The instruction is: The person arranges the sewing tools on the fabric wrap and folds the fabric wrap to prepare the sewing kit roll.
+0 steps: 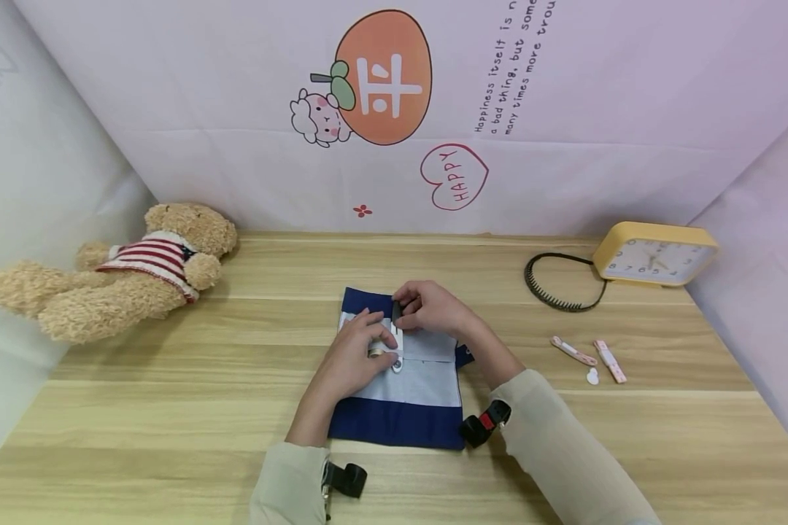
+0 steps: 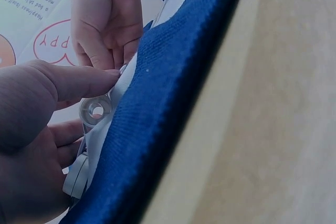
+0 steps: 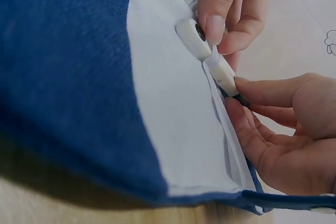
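Note:
A navy and pale-grey fabric pouch (image 1: pixel 397 424) lies spread out on the table. A slim white tool (image 3: pixel 224 77) with a dark end runs beneath a white elastic band (image 3: pixel 211 60) on its lining. My right hand (image 1: pixel 436 310) pinches the tool's dark end between thumb and fingers. Across from it, my left hand (image 1: pixel 354 356) has thumb and forefinger at the elastic band, pinching its edge beside the tool. A small clear-rimmed roll (image 2: pixel 87 110) sits under the left thumb, and a white rounded item (image 2: pixel 79 174) is below it near the other fingers.
A teddy bear (image 1: pixel 147 284) lies at the left rear. On the right are a yellow clock (image 1: pixel 657 254), a black coiled band (image 1: pixel 543 293), two pink-white folded strips (image 1: pixel 573 351) and a small white heart-shaped piece (image 1: pixel 592 376). A printed cloth (image 1: pixel 236 168) hangs behind the table.

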### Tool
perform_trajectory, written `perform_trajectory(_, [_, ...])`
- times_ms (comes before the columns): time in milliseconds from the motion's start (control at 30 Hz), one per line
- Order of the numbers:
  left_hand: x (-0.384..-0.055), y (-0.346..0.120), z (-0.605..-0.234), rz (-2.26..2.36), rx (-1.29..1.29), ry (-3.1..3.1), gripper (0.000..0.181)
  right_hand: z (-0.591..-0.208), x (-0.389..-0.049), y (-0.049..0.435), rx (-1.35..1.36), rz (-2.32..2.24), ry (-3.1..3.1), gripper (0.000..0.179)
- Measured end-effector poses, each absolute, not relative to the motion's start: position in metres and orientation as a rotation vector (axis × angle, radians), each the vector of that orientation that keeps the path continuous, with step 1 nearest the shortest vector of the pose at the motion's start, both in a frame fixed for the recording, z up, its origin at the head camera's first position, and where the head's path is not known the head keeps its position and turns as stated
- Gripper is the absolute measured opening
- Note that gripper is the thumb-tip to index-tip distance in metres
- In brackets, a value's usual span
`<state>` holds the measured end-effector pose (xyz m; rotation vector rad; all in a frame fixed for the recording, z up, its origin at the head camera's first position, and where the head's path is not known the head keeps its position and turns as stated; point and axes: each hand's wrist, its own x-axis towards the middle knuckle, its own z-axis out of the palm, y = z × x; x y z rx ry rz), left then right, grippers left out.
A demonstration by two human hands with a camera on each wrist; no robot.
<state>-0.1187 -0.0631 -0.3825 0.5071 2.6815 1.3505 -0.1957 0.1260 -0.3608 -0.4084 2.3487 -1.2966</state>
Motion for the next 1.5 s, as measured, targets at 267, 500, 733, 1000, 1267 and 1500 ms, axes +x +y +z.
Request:
perform_trajectory(267, [-0.118,-0.062,-0.381,1.353,0.484,2.668,0.011,-0.363,-0.196,0.130,-0.471,-1.230,2.378,0.038])
perform_trajectory(500, [-0.117,-0.062,-0.381,1.343,0.510,2.670,0.009,-0.364,-0.193,0.136,-0.487,-1.244,2.360,0.037])
perform_trajectory(733, [-0.119,-0.061,-0.380,1.323,0.527,2.677,0.009,-0.366,-0.193,0.140,-0.566,-1.258,2.351,0.036])
perform_trajectory(1000, [-0.118,-0.061,-0.380,1.315,0.494,2.667,0.011,-0.366,-0.194,0.142,-0.619,-1.241,2.325,0.038])
perform_trajectory(1267, [-0.119,-0.062,-0.379,1.303,0.484,2.683,0.008,-0.356,-0.193,0.156,-0.658,-1.176,2.355,0.043])
perform_trajectory(1500, [-0.118,-0.062,-0.377,1.296,0.463,2.695,0.008,-0.347,-0.184,0.194,-0.590,-1.246,2.455,0.039])
